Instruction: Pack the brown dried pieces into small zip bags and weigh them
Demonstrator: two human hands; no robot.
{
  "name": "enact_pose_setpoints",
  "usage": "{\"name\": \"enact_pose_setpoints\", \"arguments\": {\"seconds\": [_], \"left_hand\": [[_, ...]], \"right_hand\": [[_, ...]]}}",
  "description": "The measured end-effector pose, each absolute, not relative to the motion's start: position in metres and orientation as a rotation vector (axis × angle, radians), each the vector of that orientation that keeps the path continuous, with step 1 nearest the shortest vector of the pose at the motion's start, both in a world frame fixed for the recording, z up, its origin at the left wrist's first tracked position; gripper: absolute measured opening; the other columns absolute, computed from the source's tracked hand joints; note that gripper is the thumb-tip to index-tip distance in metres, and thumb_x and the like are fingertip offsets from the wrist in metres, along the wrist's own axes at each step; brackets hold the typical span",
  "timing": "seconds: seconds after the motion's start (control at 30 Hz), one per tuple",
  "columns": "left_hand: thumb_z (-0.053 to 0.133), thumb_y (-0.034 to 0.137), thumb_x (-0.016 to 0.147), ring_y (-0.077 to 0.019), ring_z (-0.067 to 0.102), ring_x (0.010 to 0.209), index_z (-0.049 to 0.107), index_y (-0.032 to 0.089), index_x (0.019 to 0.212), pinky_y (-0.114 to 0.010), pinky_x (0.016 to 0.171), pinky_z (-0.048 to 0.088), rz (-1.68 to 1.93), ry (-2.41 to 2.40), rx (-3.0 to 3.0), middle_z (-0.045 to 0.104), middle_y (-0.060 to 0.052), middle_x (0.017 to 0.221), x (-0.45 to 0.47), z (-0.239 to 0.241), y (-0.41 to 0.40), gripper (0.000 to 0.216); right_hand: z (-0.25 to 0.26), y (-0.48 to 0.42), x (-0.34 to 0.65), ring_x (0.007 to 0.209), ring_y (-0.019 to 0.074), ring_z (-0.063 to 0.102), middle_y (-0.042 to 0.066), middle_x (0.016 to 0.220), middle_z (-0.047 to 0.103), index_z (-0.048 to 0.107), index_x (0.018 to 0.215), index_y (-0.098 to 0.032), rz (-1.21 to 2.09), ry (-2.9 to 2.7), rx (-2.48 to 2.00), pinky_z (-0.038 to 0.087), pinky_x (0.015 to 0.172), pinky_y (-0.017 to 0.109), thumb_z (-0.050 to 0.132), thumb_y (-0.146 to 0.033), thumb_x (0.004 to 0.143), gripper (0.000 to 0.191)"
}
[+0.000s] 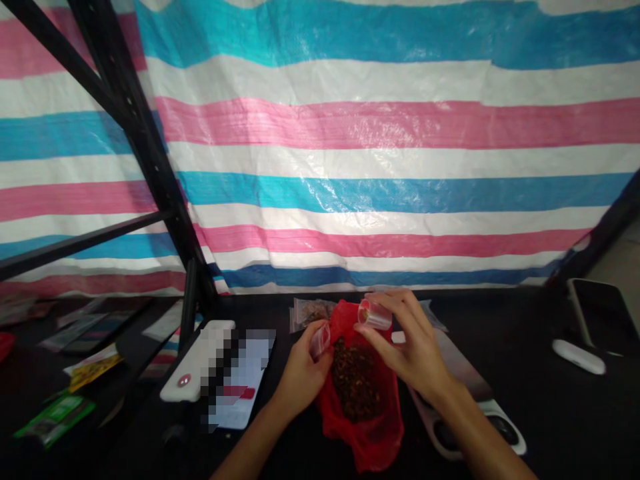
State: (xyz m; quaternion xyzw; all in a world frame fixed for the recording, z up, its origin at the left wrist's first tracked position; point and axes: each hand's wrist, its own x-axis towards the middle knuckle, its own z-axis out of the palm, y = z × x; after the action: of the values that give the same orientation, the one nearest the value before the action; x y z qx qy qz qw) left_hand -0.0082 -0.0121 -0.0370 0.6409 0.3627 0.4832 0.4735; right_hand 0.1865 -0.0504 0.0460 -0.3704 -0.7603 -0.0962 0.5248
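A red plastic bag (373,433) lies open on the dark table, filled with small brown dried bits (356,383). My left hand (300,373) pinches a small clear plastic pouch (320,339) at the bag's left rim. My right hand (410,340) hovers over the bag's top, fingers closed on a small clear plastic cup (374,315) tipped on its side. Both hands sit close together above the brown contents.
A clear packet of brown bits (311,311) lies behind the bag. A white sealing device (465,400) runs under my right forearm. A white flat device (197,363) and blurred card lie to the left. Black shelf posts (150,153) stand left; a striped tarp (380,147) hangs behind.
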Motion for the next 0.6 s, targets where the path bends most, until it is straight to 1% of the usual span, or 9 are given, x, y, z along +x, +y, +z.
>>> {"name": "enact_pose_setpoints", "arguments": {"seconds": [0.1, 0.17, 0.27, 0.37, 0.43, 0.5, 0.6], "left_hand": [[0.066, 0.022, 0.082, -0.0226, 0.069, 0.103, 0.066, 0.019, 0.110, -0.034, 0.097, 0.051, 1.246, 0.901, 1.540, 0.073, -0.006, 0.112, -0.008, -0.031, -0.013, 0.027], [0.069, 0.023, 0.080, -0.0221, 0.068, 0.101, 0.066, 0.019, 0.107, -0.033, 0.094, 0.051, 1.284, 0.936, 1.537, 0.073, -0.005, 0.110, -0.008, -0.029, -0.013, 0.027], [0.067, 0.021, 0.080, -0.0218, 0.068, 0.101, 0.064, 0.019, 0.108, -0.034, 0.096, 0.050, 1.300, 0.944, 1.540, 0.072, -0.005, 0.111, -0.008, -0.032, -0.012, 0.028], [0.062, 0.021, 0.084, -0.0213, 0.067, 0.103, 0.061, 0.019, 0.112, -0.036, 0.099, 0.048, 1.296, 0.977, 1.559, 0.071, -0.006, 0.112, -0.008, -0.036, -0.011, 0.028], [0.057, 0.022, 0.088, -0.0210, 0.068, 0.101, 0.060, 0.019, 0.113, -0.036, 0.097, 0.049, 1.280, 1.020, 1.590, 0.071, -0.006, 0.111, -0.009, -0.038, -0.010, 0.025], [0.055, 0.023, 0.090, -0.0213, 0.068, 0.099, 0.061, 0.019, 0.109, -0.035, 0.093, 0.050, 1.255, 1.073, 1.637, 0.072, -0.006, 0.107, -0.012, -0.037, -0.010, 0.020], [0.056, 0.023, 0.089, -0.0218, 0.069, 0.092, 0.062, 0.020, 0.103, -0.032, 0.085, 0.050, 1.220, 1.173, 1.685, 0.073, -0.005, 0.099, -0.018, -0.034, -0.010, 0.015]], "right_hand": [[0.047, -0.052, 0.185, 0.096, 0.0225, 0.062, 0.007, 0.104, 0.061, 0.058, 0.125, -0.026, -0.269, -1.819, -0.870, 0.055, 0.082, 0.036, 0.072, -0.024, 0.090, 0.038], [0.046, -0.052, 0.186, 0.097, 0.0230, 0.062, 0.007, 0.105, 0.060, 0.058, 0.128, -0.026, -0.279, -1.835, -0.880, 0.055, 0.082, 0.037, 0.072, -0.024, 0.090, 0.041], [0.043, -0.053, 0.189, 0.104, 0.0260, 0.060, 0.008, 0.111, 0.059, 0.060, 0.131, -0.028, -0.362, -1.856, -0.908, 0.052, 0.088, 0.043, 0.071, -0.025, 0.089, 0.043], [0.044, -0.058, 0.189, 0.110, 0.0304, 0.057, 0.009, 0.116, 0.061, 0.063, 0.130, -0.031, -0.457, -1.898, -0.947, 0.047, 0.096, 0.051, 0.069, -0.027, 0.088, 0.042], [0.046, -0.063, 0.184, 0.111, 0.0315, 0.057, 0.010, 0.117, 0.063, 0.063, 0.132, -0.031, -0.352, -2.023, -0.991, 0.046, 0.096, 0.052, 0.066, -0.028, 0.089, 0.043], [0.047, -0.065, 0.176, 0.110, 0.0302, 0.058, 0.010, 0.117, 0.065, 0.063, 0.132, -0.030, -0.108, -2.212, -1.046, 0.047, 0.096, 0.048, 0.066, -0.026, 0.089, 0.044], [0.044, -0.062, 0.168, 0.112, 0.0271, 0.058, 0.007, 0.115, 0.066, 0.066, 0.127, -0.029, 0.181, -2.416, -1.152, 0.044, 0.101, 0.044, 0.068, -0.020, 0.087, 0.041]]}}
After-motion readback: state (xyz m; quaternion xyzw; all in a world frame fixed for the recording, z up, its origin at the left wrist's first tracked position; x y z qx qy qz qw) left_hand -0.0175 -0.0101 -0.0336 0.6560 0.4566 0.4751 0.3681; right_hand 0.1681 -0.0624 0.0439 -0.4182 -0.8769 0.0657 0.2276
